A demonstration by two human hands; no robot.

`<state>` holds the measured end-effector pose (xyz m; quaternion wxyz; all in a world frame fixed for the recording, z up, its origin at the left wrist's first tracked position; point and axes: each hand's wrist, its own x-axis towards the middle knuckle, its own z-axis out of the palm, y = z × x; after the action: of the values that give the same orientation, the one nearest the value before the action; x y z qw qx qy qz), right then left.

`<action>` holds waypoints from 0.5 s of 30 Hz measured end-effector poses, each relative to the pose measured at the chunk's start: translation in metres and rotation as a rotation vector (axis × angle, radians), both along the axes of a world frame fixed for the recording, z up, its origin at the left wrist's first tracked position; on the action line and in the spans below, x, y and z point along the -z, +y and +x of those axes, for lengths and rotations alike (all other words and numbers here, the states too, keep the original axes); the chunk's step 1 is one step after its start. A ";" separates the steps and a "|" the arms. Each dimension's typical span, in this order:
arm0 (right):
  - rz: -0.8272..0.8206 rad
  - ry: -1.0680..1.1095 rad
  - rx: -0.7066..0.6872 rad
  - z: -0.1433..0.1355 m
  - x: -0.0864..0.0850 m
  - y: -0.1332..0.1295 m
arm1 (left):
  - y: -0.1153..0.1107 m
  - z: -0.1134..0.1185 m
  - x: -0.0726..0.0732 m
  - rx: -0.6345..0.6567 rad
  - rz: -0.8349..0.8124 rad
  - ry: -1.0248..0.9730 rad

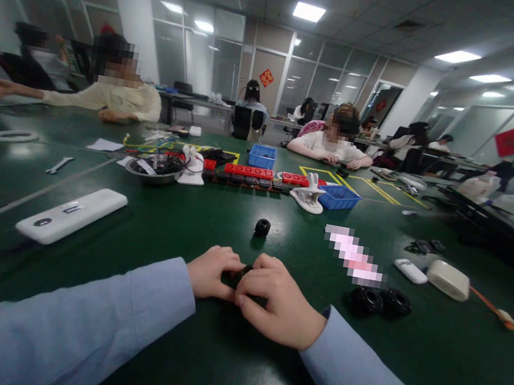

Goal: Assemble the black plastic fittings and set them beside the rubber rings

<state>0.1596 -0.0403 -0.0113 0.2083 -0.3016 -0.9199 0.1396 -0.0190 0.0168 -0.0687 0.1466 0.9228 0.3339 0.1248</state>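
Note:
My left hand (213, 271) and my right hand (275, 302) meet above the green table, both closed on a small black wheel (243, 273). Fingers cover most of it, so only a dark rounded part shows between them. Just beyond my hands a similar black wheel (261, 227) sits on the tabletop. To the right of my right hand lie two larger black wheels, a left one (367, 299) and a right one (397, 302), side by side and touching.
A white power bank (71, 216) and a wrench (59, 165) lie left. Ahead stand a metal bowl (153, 175) of cables, a red power strip (249, 171) and a blue tray (338, 197). A beige case (448, 280) is right. Two people sit across.

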 end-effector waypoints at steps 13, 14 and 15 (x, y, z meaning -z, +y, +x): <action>0.070 -0.007 0.093 0.003 0.010 0.007 | -0.001 0.000 -0.001 -0.021 -0.034 -0.025; 0.074 -0.006 0.103 0.003 0.011 0.008 | -0.001 0.000 -0.001 -0.026 -0.039 -0.024; 0.076 -0.005 0.112 0.004 0.011 0.009 | -0.001 0.000 -0.002 -0.029 -0.043 -0.023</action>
<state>0.1639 -0.0309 -0.0227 0.2249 -0.3450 -0.9066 0.0920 -0.0188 0.0159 -0.0670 0.1685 0.9129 0.3481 0.1304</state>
